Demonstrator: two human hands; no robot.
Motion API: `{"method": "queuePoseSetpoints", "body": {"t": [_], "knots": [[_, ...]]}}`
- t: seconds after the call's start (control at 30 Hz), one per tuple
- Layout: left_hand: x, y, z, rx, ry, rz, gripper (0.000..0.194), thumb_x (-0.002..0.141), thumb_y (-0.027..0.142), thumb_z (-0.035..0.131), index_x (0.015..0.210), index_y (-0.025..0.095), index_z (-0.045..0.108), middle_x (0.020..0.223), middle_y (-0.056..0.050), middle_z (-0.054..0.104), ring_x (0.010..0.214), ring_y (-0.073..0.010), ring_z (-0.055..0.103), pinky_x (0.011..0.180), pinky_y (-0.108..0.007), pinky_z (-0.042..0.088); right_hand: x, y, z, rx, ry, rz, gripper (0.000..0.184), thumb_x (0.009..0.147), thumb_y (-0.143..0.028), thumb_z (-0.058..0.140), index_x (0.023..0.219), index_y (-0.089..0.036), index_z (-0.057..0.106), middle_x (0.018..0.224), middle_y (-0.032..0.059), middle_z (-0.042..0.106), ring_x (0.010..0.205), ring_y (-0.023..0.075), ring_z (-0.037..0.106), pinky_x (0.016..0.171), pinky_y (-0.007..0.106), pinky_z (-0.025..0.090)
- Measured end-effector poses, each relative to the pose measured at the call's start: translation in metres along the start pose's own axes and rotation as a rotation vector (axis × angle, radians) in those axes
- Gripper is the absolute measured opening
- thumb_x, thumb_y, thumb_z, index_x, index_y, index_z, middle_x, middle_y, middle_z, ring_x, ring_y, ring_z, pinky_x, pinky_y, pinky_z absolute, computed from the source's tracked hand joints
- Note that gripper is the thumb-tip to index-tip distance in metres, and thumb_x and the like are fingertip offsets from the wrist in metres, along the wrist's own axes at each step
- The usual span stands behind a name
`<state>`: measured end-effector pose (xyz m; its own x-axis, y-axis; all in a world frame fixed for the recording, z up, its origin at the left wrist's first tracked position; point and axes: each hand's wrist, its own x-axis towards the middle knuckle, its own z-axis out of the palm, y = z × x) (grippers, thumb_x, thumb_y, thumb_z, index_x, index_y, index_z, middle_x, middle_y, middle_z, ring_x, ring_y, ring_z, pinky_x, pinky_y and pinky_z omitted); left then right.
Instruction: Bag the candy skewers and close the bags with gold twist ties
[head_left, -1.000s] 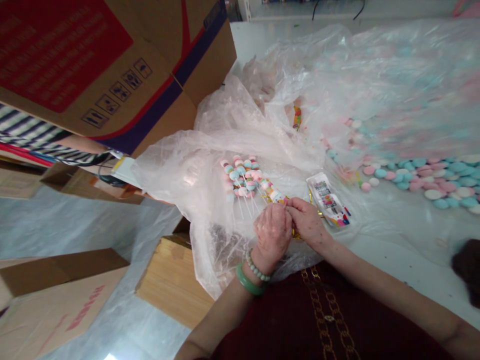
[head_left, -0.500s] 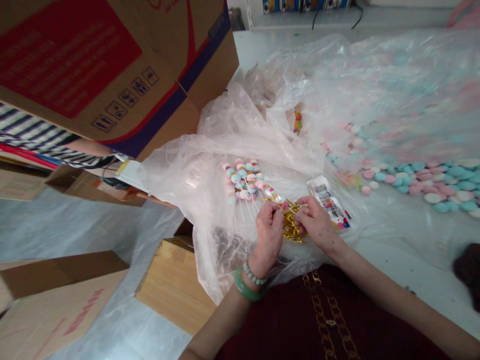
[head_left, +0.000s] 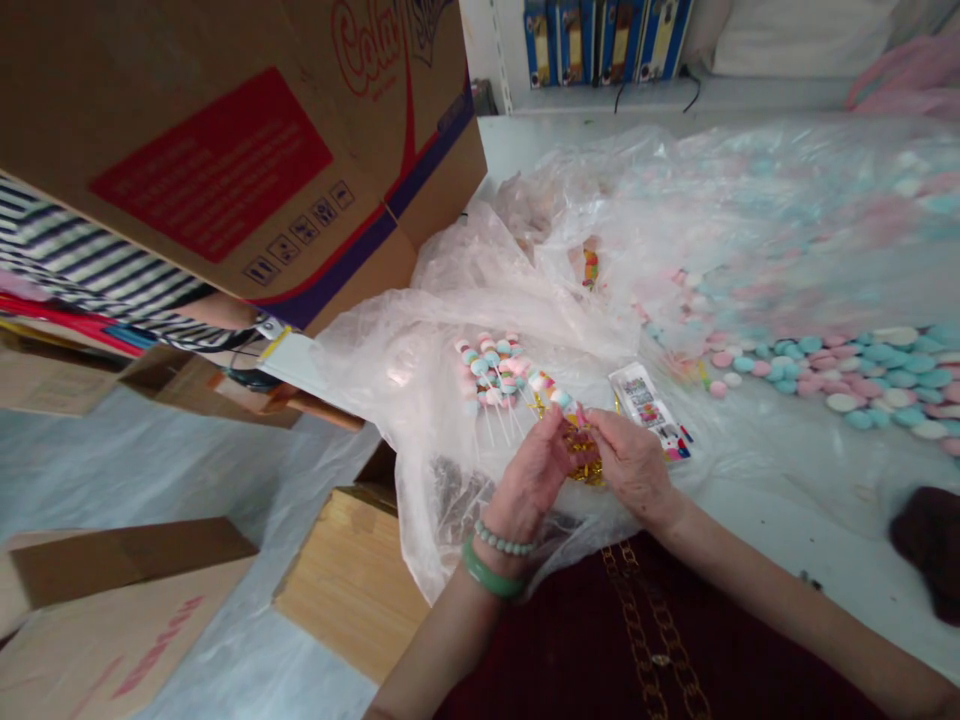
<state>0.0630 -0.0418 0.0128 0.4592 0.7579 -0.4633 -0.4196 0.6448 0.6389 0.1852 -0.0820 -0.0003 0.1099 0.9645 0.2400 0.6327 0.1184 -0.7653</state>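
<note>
My left hand [head_left: 529, 478] and my right hand [head_left: 634, 465] pinch close together over a gold foil tie [head_left: 583, 455]. A candy skewer [head_left: 551, 390] with pink, white and blue sweets slants up from my left fingers, though its stick is partly hidden. Several similar skewers [head_left: 491, 375] lie bunched just left of it on a clear plastic sheet [head_left: 405, 400]. A printed candy packet [head_left: 645, 410] lies just beyond my right hand.
Pink and blue round candies [head_left: 847, 380] spread across the plastic at right. A cardboard carton [head_left: 225, 150] looms at upper left, beside a co-worker's striped sleeve [head_left: 90, 250]. A wooden crate [head_left: 349, 590] and another carton [head_left: 112, 630] stand lower left.
My left hand has turned and lifted, with the skewer now slanting up from its fingers. Less of the gold foil shows between my hands. The view has tilted, showing more shelf at the top.
</note>
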Motion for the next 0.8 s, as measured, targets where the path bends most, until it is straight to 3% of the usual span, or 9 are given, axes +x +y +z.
{"method": "queuePoseSetpoints", "body": {"t": [0.1, 0.17, 0.33, 0.43, 0.6, 0.73, 0.8], "knots": [[0.007, 0.001, 0.003, -0.059, 0.067, 0.025, 0.033, 0.067, 0.04, 0.078, 0.083, 0.013, 0.069, 0.076, -0.004, 0.064, 0.074, -0.0147, 0.06, 0.072, -0.027, 0.048, -0.007, -0.005, 0.003, -0.058, -0.023, -0.097, 0.033, 0.094, -0.022, 0.035, 0.099, -0.018, 0.067, 0.087, 0.0121, 0.07, 0.083, 0.0245, 0.065, 0.077, 0.036, 0.047], [0.01, -0.001, 0.007, -0.084, 0.107, 0.072, 0.028, 0.064, 0.035, 0.08, 0.075, 0.012, 0.07, 0.075, -0.005, 0.066, 0.075, -0.0154, 0.061, 0.077, -0.028, 0.048, -0.008, -0.008, 0.003, -0.051, -0.047, -0.087, 0.031, 0.095, -0.023, 0.035, 0.094, -0.018, 0.066, 0.085, 0.0111, 0.069, 0.08, 0.0234, 0.064, 0.076, 0.035, 0.046], [0.006, -0.004, 0.009, -0.122, 0.116, 0.157, 0.021, 0.069, 0.033, 0.077, 0.072, 0.013, 0.07, 0.087, -0.006, 0.069, 0.084, -0.0149, 0.062, 0.085, -0.027, 0.046, -0.001, -0.019, -0.008, 0.122, -0.047, 0.164, 0.018, 0.088, -0.034, 0.054, 0.098, -0.021, 0.063, 0.088, 0.0041, 0.068, 0.078, 0.0192, 0.061, 0.074, 0.031, 0.043], [0.002, -0.007, 0.008, -0.035, 0.102, 0.207, 0.025, 0.075, 0.037, 0.073, 0.089, 0.016, 0.074, 0.099, -0.005, 0.069, 0.091, -0.0138, 0.061, 0.087, -0.025, 0.045, 0.007, -0.023, -0.009, 0.38, -0.094, 0.311, 0.018, 0.081, -0.037, 0.06, 0.087, -0.021, 0.064, 0.078, 0.0003, 0.065, 0.071, 0.0166, 0.057, 0.067, 0.029, 0.042], [-0.002, -0.008, 0.001, 0.052, -0.047, 0.047, 0.052, 0.076, 0.058, 0.065, 0.103, 0.014, 0.071, 0.057, 0.001, 0.056, 0.052, -0.011, 0.051, 0.057, -0.026, 0.044, 0.011, -0.018, 0.004, 0.974, -0.287, 0.598, 0.027, 0.074, -0.04, 0.063, 0.06, -0.02, 0.052, 0.05, -0.0039, 0.048, 0.047, 0.0104, 0.041, 0.048, 0.024, 0.032], [-0.005, 0.0, -0.005, -0.031, -0.077, 0.018, 0.031, 0.072, 0.044, 0.073, 0.086, 0.015, 0.071, 0.092, -0.009, 0.068, 0.081, -0.0167, 0.063, 0.073, -0.028, 0.051, 0.008, -0.015, 0.01, 1.271, -0.495, 0.756, 0.028, 0.066, -0.041, 0.067, 0.065, -0.022, 0.046, 0.044, -0.01, 0.031, 0.04, 0.0076, 0.021, 0.043, 0.022, 0.021], [-0.005, 0.004, -0.008, -0.067, -0.067, -0.009, 0.025, 0.075, 0.04, 0.07, 0.079, 0.016, 0.07, 0.098, -0.011, 0.067, 0.087, -0.0194, 0.064, 0.073, -0.029, 0.052, 0.006, -0.018, 0.008, 1.161, -0.49, 0.683, 0.025, 0.072, -0.044, 0.061, 0.068, -0.023, 0.047, 0.047, -0.0083, 0.033, 0.041, 0.0093, 0.025, 0.044, 0.024, 0.024]]}}
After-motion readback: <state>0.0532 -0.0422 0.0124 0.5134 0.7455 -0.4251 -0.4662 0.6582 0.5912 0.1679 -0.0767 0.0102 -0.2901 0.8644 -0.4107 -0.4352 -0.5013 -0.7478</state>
